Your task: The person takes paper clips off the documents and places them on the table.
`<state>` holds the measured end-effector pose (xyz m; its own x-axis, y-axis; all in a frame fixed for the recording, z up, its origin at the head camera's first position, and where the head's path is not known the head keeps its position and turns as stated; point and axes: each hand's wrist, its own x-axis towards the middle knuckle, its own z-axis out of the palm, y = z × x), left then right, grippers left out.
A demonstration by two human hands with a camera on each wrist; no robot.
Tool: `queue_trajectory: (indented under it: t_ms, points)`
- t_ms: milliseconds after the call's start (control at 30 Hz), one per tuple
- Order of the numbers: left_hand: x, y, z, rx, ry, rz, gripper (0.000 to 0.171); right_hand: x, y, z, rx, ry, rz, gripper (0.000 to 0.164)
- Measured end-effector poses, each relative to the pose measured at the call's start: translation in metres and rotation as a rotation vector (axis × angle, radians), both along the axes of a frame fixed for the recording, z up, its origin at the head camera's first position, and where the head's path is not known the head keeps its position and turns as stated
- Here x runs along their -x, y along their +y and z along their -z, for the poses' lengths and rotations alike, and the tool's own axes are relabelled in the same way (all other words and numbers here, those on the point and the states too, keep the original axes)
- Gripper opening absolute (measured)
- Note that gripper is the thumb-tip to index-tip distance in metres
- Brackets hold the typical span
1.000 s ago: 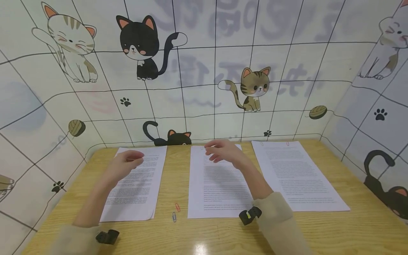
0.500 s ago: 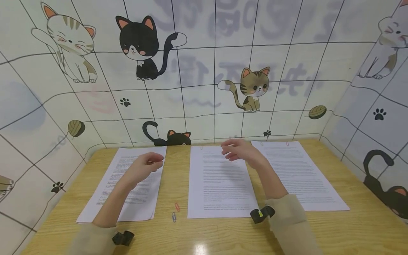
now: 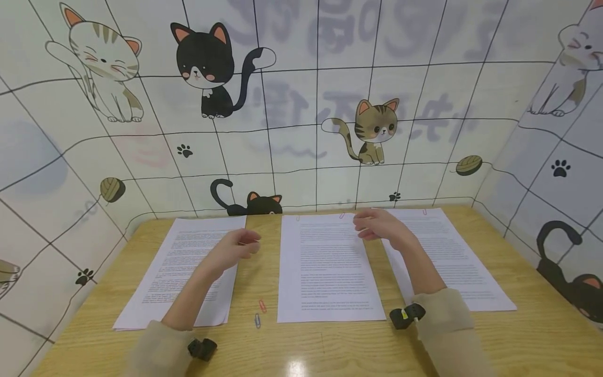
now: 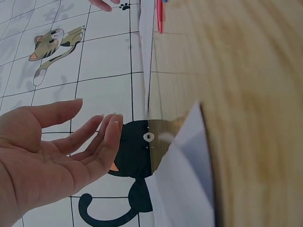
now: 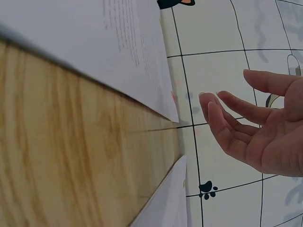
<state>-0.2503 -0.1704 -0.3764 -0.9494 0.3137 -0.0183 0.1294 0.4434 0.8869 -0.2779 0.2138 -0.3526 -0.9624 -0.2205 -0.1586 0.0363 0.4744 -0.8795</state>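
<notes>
My left hand (image 3: pixel 232 250) hovers over the right edge of the left printed stack (image 3: pixel 160 283), fingers loosely bent and nothing held. In the left wrist view, that hand (image 4: pixel 71 151) shows thumb and fingers apart. Between the middle printed sheets (image 3: pixel 330 277) and the right printed sheets (image 3: pixel 452 262), near their far ends, my right hand (image 3: pixel 382 229) hangs in the air. The right wrist view shows this hand (image 5: pixel 258 127) relaxed, with nothing between thumb and fingers. A pink paper clip (image 3: pixel 342 215) sits on the middle sheets' top edge; a pale paper clip (image 3: pixel 298 218) is at its left.
A loose red paper clip (image 3: pixel 262 306) and a blue paper clip (image 3: pixel 257 321) lie on the wooden table (image 3: pixel 306 348) between the left and middle papers. Another pink paper clip (image 3: pixel 424 212) is on the right sheets' top edge. A cat-printed curtain (image 3: pixel 292 146) stands behind.
Both hands have moved to the right above the papers. The right hand has left the middle sheets' top, and the pink clip there now shows. The papers and loose clips have stayed in place.
</notes>
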Motion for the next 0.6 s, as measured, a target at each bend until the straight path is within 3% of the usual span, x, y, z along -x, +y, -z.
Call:
queue_trajectory:
  t_ms: [367, 600]
  points:
    - [0.005, 0.026, 0.001, -0.031, -0.128, 0.024, 0.046, 0.010, 0.017, 0.014, -0.076, -0.081, 0.040, 0.044]
    - [0.015, 0.039, 0.008, -0.021, -0.191, 0.014, 0.046, 0.015, 0.019, 0.020, -0.096, -0.101, 0.046, 0.037]
